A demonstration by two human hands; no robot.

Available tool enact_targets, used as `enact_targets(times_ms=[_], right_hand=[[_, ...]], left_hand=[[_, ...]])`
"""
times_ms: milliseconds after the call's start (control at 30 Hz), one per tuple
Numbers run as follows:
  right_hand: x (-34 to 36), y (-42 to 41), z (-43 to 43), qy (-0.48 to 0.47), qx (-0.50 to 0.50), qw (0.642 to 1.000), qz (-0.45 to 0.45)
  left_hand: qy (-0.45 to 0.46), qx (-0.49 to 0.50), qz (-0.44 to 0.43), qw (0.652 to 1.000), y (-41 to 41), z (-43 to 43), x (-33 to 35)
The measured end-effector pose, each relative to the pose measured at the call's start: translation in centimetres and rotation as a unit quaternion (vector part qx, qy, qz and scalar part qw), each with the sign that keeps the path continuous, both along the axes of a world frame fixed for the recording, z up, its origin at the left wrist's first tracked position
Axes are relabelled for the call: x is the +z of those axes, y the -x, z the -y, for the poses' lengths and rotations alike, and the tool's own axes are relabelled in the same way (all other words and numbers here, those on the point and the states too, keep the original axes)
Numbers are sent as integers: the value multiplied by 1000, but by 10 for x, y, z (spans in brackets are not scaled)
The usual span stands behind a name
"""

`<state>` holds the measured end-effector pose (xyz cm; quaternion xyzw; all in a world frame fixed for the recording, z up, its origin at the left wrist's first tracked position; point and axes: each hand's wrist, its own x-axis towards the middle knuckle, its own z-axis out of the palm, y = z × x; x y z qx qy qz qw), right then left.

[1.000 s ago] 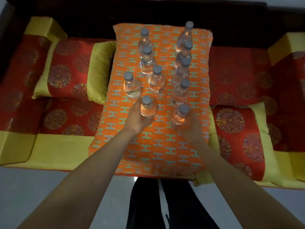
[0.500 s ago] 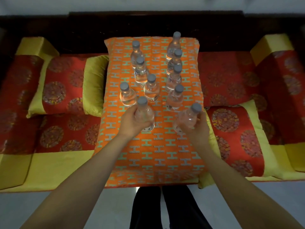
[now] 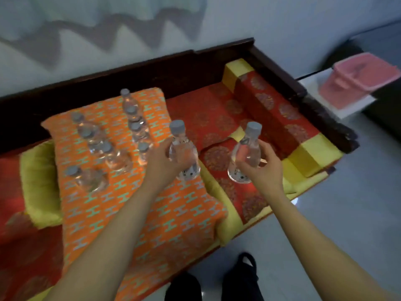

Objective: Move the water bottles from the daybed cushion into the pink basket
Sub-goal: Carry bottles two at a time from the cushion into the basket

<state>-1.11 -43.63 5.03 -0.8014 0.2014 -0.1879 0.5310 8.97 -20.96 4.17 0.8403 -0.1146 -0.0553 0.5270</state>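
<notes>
My left hand (image 3: 161,165) grips a clear water bottle (image 3: 184,153) with a grey cap, lifted above the right edge of the orange patterned cushion (image 3: 121,205). My right hand (image 3: 263,168) grips a second bottle (image 3: 245,157), held in the air over the red daybed seat. Several more bottles (image 3: 112,157) stand upright on the cushion in two rows, to the left of my hands. The pink basket (image 3: 355,81) sits far to the upper right, beyond the daybed's end, on a white surface.
The dark wooden daybed frame (image 3: 303,98) and a red-and-yellow bolster (image 3: 277,114) lie between my hands and the basket. A yellow-edged red pillow (image 3: 38,187) sits left of the cushion. Grey tiled floor (image 3: 347,213) spreads to the right; my feet show below.
Both hands have lifted their bottles off the cushion and carried them rightward. The view has swung right, and the pink basket has come into sight.
</notes>
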Motion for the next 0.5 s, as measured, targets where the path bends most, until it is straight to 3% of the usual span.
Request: enact_targets(times_ms=[200, 500], right_hand=[[19, 54, 124, 13, -88, 996, -4], [35, 131, 326, 21, -160, 986, -36]], left_hand=[[7, -81, -21, 996, 19, 125, 20], [18, -124, -60, 990, 63, 342, 30]])
